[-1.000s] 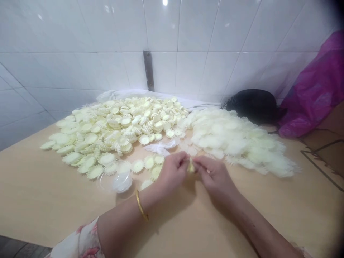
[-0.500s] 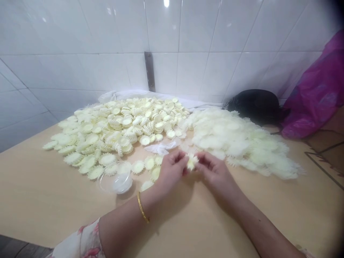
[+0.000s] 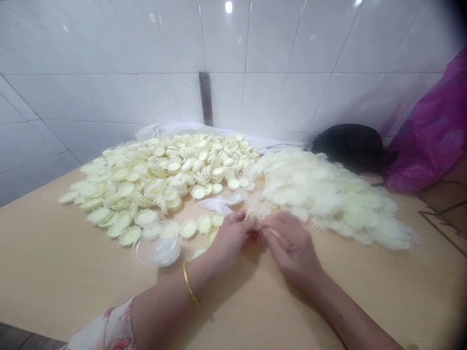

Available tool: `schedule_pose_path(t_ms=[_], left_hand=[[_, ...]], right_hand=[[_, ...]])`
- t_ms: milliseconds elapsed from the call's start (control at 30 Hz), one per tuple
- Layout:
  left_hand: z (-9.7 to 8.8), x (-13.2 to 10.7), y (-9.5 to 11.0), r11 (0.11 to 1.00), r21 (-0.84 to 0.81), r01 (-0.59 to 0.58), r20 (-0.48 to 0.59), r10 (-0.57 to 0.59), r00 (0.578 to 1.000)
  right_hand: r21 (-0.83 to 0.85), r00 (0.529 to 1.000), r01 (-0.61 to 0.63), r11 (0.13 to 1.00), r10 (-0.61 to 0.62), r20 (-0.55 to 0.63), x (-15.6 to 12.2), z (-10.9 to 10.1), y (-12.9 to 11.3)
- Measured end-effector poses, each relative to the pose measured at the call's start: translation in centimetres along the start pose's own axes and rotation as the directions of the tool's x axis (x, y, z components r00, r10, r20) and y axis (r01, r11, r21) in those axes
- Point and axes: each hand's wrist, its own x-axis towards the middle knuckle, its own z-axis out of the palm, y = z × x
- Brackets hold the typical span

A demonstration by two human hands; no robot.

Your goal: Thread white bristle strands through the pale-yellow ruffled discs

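My left hand, with a gold bangle on its wrist, is closed with thumb and fingers pinched together above the table. My right hand meets it there, its fingers curled and their tips touching the left fingertips. Between them is a small pale-yellow flower piece, mostly hidden now by the fingers. Several pale-yellow scalloped discs lie left of my left hand. Just beyond the fingertips are whitish, thin petal-edged pieces. A small clear plastic bowl stands left of my left forearm.
A large heap of pale-yellow scalloped discs covers the table's back left. Thin whitish petal-edged sheets are heaped at right. A crumpled white scrap lies between. Behind are a black rounded object, a magenta plastic bag and a tiled wall.
The flower piece showed between both hands earlier; now the fingers mostly cover it. My right hand has turned and curled in closer against the left. The view has shifted slightly.
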Motion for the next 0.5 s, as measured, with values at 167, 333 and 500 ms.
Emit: schedule_pose_path(t_ms=[167,333,500], left_hand=[[-0.33,0.12,0.21,0.981,0.19,-0.047,0.002,0.047,0.999],[-0.17,-0.17,0.15,0.943,0.314,-0.11,0.039,0.103,0.994],[-0.15,-0.15,0.03,0.913,0.39,-0.121,0.052,0.11,0.993]], right_hand=[[0.168,0.935,-0.33,0.929,0.346,-0.078,0.15,-0.23,0.29],[0.278,0.897,-0.437,0.856,0.438,0.063,0.28,-0.09,0.63],[0.364,0.872,-0.472,0.803,0.486,0.06,0.41,-0.14,0.28]])
